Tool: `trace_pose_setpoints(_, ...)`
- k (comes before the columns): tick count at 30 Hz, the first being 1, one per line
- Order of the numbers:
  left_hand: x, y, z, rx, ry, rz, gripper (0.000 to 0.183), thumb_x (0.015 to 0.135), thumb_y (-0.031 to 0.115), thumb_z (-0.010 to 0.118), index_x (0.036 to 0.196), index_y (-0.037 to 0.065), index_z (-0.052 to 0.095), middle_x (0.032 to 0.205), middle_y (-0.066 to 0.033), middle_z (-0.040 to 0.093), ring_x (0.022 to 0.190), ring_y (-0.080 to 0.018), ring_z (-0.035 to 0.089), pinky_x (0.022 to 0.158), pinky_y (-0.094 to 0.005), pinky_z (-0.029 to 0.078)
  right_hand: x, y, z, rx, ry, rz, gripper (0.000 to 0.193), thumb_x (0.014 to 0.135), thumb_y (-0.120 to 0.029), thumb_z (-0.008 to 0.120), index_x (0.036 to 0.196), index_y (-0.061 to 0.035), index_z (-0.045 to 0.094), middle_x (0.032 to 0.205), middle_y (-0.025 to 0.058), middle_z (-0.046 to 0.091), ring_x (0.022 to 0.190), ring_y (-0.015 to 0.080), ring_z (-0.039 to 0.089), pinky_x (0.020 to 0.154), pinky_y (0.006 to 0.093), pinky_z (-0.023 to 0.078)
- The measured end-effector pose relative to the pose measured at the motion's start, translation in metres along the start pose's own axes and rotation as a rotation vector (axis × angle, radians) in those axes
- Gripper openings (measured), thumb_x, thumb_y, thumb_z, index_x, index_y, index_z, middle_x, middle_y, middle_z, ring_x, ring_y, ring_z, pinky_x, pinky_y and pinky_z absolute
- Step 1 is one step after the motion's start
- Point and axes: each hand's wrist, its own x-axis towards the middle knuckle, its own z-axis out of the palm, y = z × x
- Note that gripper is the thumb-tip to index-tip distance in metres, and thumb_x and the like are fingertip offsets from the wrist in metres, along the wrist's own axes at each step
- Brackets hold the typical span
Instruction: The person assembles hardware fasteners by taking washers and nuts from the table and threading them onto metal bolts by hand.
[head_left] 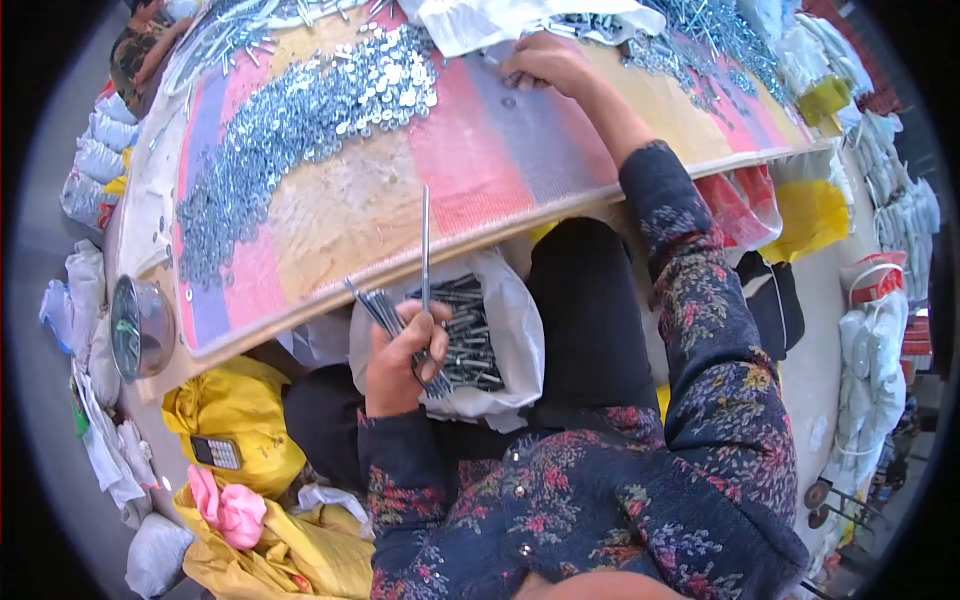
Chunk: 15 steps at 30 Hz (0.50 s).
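Note:
My left hand (398,360), in front of my body below the table edge, is closed round a bundle of thin metal rods (378,308). One longer rod (426,235) stands upright from between its thumb and fingers. Behind that hand, a white bag (520,310) stands open, full of dark bolts or threaded pins (470,345). My right hand (548,66) reaches across the table to the far side, by a white plastic sheet or bag (470,25). Its fingers are pinched together; what they hold is too small to tell. A loose washer (509,102) lies just below them.
A wide pile of washers (300,115) covers the table's left part. More metal pieces (690,40) lie at the far right. A metal bowl (140,325) sits at the left corner. Yellow bags (240,410) with a phone (216,452) stand below; another person (145,50) sits far left.

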Motion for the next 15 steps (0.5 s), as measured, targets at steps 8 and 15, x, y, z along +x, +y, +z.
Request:
trace_pose_setpoints(8, 0.001, 0.004, 0.003, 0.215, 0.106, 0.157, 0.027, 0.094, 0.020, 0.055, 0.104, -0.004, 0.062, 0.069, -0.0035, 0.060, 0.045, -0.0041, 0.043, 0.041, -0.0172, 0.030, -0.096, -0.030, 0.072, 1.337, -0.292, -0.335, 0.021, 0.093, -0.019, 0.060, 0.101, -0.0002, 0.065, 0.079, 0.0042, 0.064, 0.061, 0.0032, 0.051, 0.052, 0.0166, 0.037)
trace_pose_setpoints(15, -0.012, 0.005, -0.013, 0.177, 0.119, 0.147, 0.023, 0.091, 0.020, 0.061, 0.087, -0.002, 0.064, 0.063, -0.0011, 0.054, 0.046, -0.0052, 0.044, 0.041, -0.0172, 0.031, -0.115, -0.057, 0.086, 0.980, -0.174, -0.405, 0.022, 0.094, -0.023, 0.059, 0.093, -0.0029, 0.068, 0.073, -0.0026, 0.057, 0.062, 0.0033, 0.044, 0.054, 0.0177, 0.034)
